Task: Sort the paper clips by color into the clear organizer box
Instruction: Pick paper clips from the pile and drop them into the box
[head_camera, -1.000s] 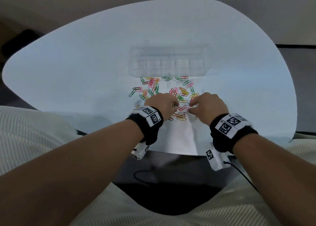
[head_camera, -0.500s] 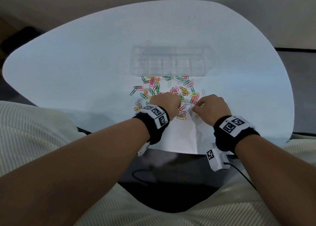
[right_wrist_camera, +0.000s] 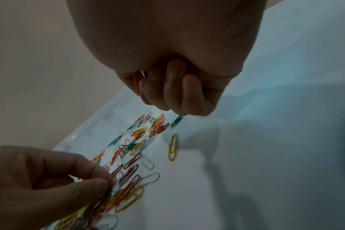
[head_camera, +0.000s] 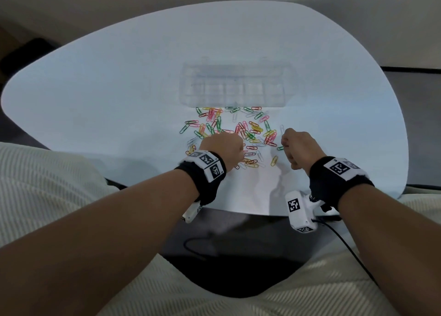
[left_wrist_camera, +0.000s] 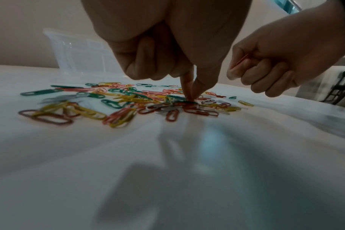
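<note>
A loose pile of paper clips (head_camera: 238, 134) in red, pink, yellow, green and white lies on the white table in front of the clear organizer box (head_camera: 233, 88), whose compartments look empty. My left hand (head_camera: 224, 146) is down in the near part of the pile. There its thumb and forefinger (left_wrist_camera: 191, 97) meet on a clip whose colour I cannot make out. My right hand (head_camera: 286, 143) is raised just right of the pile, fingers curled, pinching a red paper clip (right_wrist_camera: 137, 84) that also shows in the left wrist view (left_wrist_camera: 241, 60).
A single yellow clip (head_camera: 274, 160) lies apart, near my right hand. The table (head_camera: 95, 88) has bare surface left and right of the box. Its front edge is close under my wrists, with a black cable (head_camera: 198, 244) on the dark lap area below.
My right hand has lifted off the pile and moved right, away from the left hand, with a red clip in its fingers. The left hand stays in the pile, shifted slightly.
</note>
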Available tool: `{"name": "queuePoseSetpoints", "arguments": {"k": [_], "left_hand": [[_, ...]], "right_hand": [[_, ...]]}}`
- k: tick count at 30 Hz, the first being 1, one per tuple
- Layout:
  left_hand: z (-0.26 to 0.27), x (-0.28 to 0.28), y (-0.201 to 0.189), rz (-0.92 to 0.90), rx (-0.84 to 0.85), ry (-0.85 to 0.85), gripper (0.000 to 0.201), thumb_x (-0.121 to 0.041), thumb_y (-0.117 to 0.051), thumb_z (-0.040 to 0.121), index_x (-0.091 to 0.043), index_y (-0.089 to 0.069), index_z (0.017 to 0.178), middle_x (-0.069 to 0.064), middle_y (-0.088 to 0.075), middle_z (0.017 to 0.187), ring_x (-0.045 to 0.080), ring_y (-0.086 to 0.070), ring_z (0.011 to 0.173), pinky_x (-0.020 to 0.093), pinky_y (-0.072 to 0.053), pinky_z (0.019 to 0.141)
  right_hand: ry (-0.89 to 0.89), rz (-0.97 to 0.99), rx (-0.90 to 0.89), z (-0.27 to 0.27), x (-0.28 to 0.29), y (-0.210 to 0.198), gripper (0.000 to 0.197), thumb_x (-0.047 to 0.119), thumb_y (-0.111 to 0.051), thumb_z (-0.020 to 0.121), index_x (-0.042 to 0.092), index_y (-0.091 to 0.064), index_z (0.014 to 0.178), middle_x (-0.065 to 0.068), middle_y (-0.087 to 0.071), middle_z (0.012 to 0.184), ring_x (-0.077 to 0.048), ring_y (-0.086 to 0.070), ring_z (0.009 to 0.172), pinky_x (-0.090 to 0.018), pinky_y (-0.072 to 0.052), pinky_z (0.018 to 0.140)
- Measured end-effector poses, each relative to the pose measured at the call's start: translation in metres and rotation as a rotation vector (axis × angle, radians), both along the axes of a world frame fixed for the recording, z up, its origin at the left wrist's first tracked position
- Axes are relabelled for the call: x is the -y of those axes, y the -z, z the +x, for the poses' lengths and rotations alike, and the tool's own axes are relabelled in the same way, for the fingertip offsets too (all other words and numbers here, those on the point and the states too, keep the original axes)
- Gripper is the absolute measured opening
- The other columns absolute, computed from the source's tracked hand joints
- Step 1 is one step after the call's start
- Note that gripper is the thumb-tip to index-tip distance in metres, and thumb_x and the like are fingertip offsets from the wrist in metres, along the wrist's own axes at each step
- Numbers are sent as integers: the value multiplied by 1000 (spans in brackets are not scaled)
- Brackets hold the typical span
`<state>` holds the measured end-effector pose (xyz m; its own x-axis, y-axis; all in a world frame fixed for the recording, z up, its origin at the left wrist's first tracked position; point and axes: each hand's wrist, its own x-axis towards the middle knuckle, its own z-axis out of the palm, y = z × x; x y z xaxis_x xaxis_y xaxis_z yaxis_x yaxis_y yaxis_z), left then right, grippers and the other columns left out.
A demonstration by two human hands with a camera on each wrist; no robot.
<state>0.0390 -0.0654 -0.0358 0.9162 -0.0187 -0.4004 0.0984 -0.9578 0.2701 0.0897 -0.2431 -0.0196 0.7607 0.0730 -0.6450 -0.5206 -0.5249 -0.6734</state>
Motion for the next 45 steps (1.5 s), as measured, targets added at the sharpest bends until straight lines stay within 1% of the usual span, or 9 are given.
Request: {"name": "queuePoseSetpoints", "arguments": {"k": [9, 13, 18, 23, 28, 32, 34, 38, 45], "left_hand": [[-1, -9, -12, -408, -2, -448, 31, -16, -35, 95, -11, -34, 64, 6, -41, 64, 23, -37, 60, 33, -31, 57], [2, -10, -12, -620, -21, -643, 19, -8, -37, 96, -8, -38, 77, 7, -46, 72, 21, -42, 69, 33, -34, 59], [0, -8, -20, -751, -111, -707, 48, -43, -39, 97, -18, -28, 58, 0, -24, 52, 17, -18, 42, 26, -18, 48], [-6, -7, -20, -832, -197, -778, 46, -37, -41, 97, -18, -35, 56, -1, -27, 51, 15, -18, 44, 22, -19, 46], [-8, -7, -22, -870, -162, -812, 40, -19, -38, 99, -10, -53, 63, 14, -50, 53, 15, -27, 35, 21, -23, 44], [-9, -4, -25, -868, -129, -759, 34, -16, -40, 99, -9, -61, 73, 24, -49, 58, 18, -32, 42, 25, -29, 47], [-9, -4, -25, -901, -117, -760, 34, -18, -43, 99, -8, -62, 73, 29, -50, 66, 17, -28, 43, 25, -28, 47], [-6, -2, -23, -969, -172, -822, 37, -28, -51, 98, -8, -57, 67, 5, -34, 55, 15, -23, 41, 21, -23, 43], [27, -5, -42, -1087, -215, -926, 36, -12, -46, 94, -9, -46, 58, 6, -44, 54, 11, -24, 37, 16, -20, 38]], "right_hand": [[158, 375, -137, 3, 5, 5, 33, 24, -49, 99, 17, -41, 68, 1, -31, 56, -13, -24, 48, -23, -23, 43], [237, 460, -69, 10, 3, 3, 23, 12, -44, 102, 8, -57, 83, -3, -52, 63, -12, -39, 48, -22, -36, 45], [78, 71, 97, 23, 9, 6, 24, 7, -47, 94, 20, -63, 80, 4, -50, 68, -10, -40, 55, -22, -36, 52], [-201, -346, 347, 22, 5, 17, 8, 25, -64, 88, 27, -72, 88, 4, -70, 101, -14, -61, 90, -22, -44, 77], [-276, -443, 353, 15, -5, 20, 29, 40, -73, 80, 32, -71, 107, -1, -70, 106, -20, -65, 92, -28, -51, 78], [-287, -464, 329, 14, -7, 16, 20, 37, -75, 79, 28, -72, 97, 0, -69, 93, -21, -65, 83, -27, -49, 70], [-251, -435, 309, 16, -5, 15, 18, 36, -80, 77, 24, -71, 87, 1, -67, 88, -18, -62, 77, -24, -44, 66], [-138, -215, 240, 21, 5, 6, 20, 29, -82, 76, 11, -73, 80, 7, -65, 72, 1, -53, 58, -16, -39, 52], [266, 431, -79, 35, 5, -21, 28, 12, -54, 87, 18, -37, 65, -1, -27, 59, -15, -13, 52, -23, -15, 40]]}}
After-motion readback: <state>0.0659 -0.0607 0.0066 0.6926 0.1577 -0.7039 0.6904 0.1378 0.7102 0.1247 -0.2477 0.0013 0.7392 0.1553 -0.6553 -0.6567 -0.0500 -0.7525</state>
